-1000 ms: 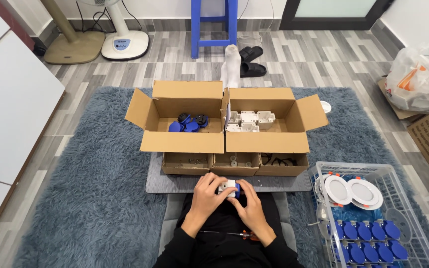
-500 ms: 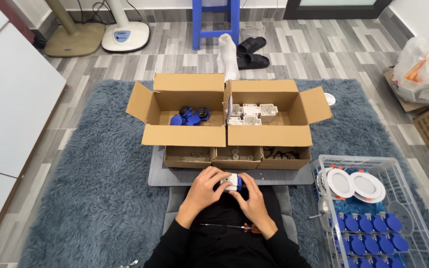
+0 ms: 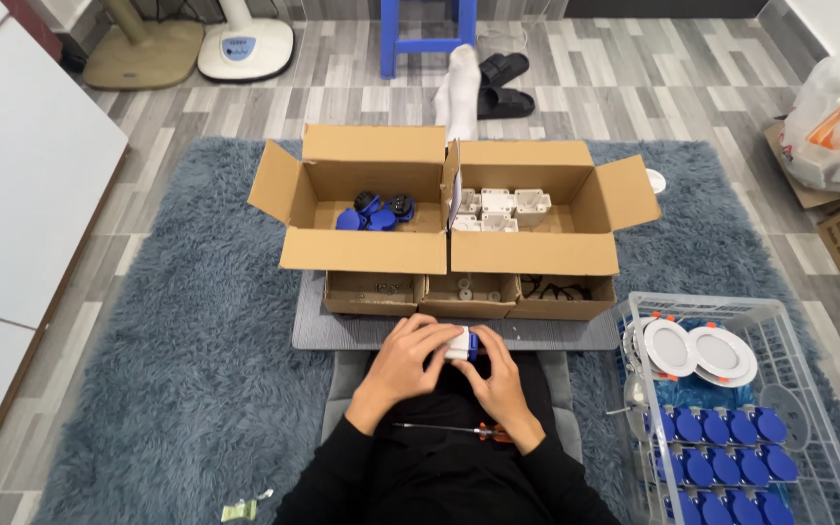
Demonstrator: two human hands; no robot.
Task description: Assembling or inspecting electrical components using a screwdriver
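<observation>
My left hand (image 3: 408,361) and my right hand (image 3: 499,381) are cupped together around a small white and blue part (image 3: 463,344), held just above my lap at the near edge of a grey mat (image 3: 309,326). Both hands grip it from opposite sides. A screwdriver (image 3: 459,429) with a red handle lies across my lap under my right wrist. Beyond the hands stand three small open cardboard trays (image 3: 467,295) with tiny parts in them.
Two larger open cardboard boxes sit behind: the left box (image 3: 362,249) holds blue parts (image 3: 375,212), the right box (image 3: 533,251) holds white housings (image 3: 500,207). A white wire basket (image 3: 743,309) at right holds round white lamps and several blue pieces. A shaggy blue-grey rug (image 3: 187,369) lies underneath.
The view has shifted slightly. My hands stay together on the small part, with the fingers turning it a little.
</observation>
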